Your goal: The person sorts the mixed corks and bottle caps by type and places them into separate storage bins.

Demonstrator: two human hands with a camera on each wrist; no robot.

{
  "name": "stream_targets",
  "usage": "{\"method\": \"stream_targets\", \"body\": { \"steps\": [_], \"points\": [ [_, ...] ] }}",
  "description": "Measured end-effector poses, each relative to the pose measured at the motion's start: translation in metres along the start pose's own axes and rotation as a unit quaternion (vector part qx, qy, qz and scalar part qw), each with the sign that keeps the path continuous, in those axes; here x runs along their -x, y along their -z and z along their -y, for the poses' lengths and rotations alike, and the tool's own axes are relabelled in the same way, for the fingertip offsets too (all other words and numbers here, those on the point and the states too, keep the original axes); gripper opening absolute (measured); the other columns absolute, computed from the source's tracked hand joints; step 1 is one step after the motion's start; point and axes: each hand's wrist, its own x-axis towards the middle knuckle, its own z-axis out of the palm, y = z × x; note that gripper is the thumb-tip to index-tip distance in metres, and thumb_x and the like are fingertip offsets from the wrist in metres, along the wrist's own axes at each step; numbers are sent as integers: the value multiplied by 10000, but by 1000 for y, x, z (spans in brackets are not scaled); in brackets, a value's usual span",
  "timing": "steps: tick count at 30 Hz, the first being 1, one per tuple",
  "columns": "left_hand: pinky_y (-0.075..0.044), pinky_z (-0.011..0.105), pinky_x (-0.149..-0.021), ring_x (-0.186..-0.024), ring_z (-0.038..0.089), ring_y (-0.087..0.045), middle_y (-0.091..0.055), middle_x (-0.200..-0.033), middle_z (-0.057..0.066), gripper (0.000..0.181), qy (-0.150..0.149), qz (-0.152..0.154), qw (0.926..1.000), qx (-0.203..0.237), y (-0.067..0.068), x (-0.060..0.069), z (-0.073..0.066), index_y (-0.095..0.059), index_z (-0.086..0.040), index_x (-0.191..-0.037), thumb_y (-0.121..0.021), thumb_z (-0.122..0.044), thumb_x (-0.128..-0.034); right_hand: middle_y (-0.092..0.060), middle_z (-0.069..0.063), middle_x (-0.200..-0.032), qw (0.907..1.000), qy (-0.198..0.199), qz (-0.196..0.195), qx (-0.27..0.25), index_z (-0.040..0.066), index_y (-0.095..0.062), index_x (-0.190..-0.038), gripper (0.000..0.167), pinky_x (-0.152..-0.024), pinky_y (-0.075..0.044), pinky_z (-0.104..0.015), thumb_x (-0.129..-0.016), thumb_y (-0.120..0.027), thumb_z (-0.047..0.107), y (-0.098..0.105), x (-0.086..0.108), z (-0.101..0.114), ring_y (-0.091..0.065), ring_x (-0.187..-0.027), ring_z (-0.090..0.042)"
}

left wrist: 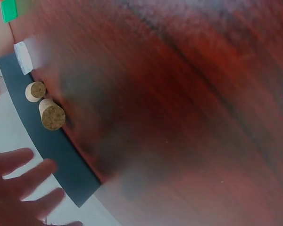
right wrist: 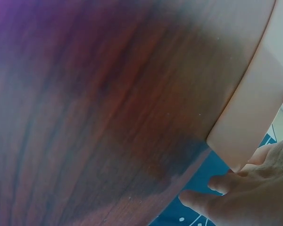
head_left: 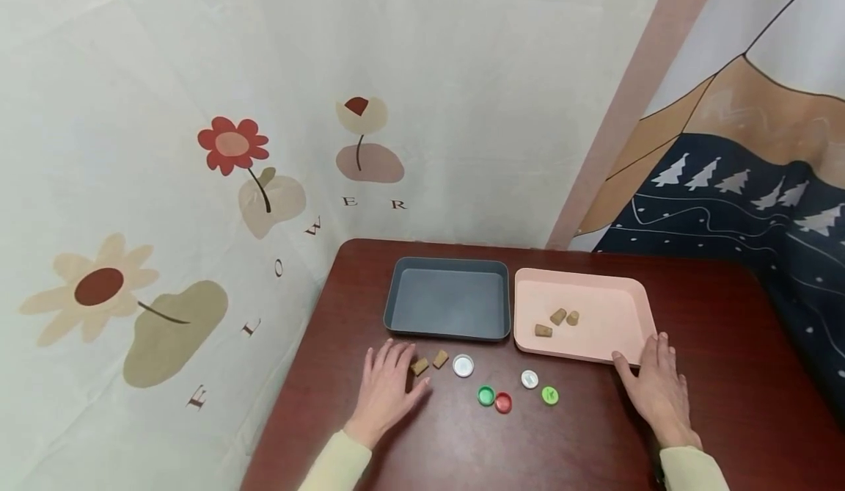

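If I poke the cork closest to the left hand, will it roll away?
That cork would probably roll, since its sides look round. It might curve, because one end seems narrower. Its speckled, grainy end hints that it's light and not very slippery.

Pale cloth (head_left: 495, 109) with printed flowers (head_left: 232, 144) hangs behind a red-brown table (head_left: 568, 447). Past a pink stripe (head_left: 627, 109) stand tan mountains (head_left: 746, 109) — white trees (head_left: 672, 171) below, on navy.

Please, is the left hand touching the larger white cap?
Apart. The head view shows bare table between the left hand and the larger white cap.
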Motion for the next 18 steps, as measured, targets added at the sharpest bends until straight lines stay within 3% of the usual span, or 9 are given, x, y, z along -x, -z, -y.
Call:
{"method": "stream_targets", "body": {
  "steps": [5,11,18],
  "points": [
    [-342,725,-1070,-1329,427,-519,-648,-1262,133,571,196,190,9995,-179,-3,-1,2,-704,-87,-1213,-760,-532,-861,66,-384,-1636,10000,26,-50,-25,-182,12,-1557,986,-1069,-133,-814,-1064,-401,566,0,1,1,-7,-1505,-582],
    [-376,711,-1054,-1242,391,-584,-676,-1121,120,397,-65,-123,9989,-448,-9,-3,4,-716,-100,-1006,-844,-428,-825,66,-384,-1636,10000,12,-34,-9,-181,11,-1558,984,-1069,-139,-813,-1065,-404,562,0,1,0,-13,-1505,-581],
    [-376,709,-1060,-1142,358,-626,-681,-1015,93,350,-210,-273,9971,-679,-11,-4,5,-737,-103,-944,-855,-410,-825,86,-378,-1636,10000,8,-8,-30,-177,15,-1559,986,-1069,-135,-814,-1064,-404,566,0,0,-1,3,-1509,-574]
  ]
}}
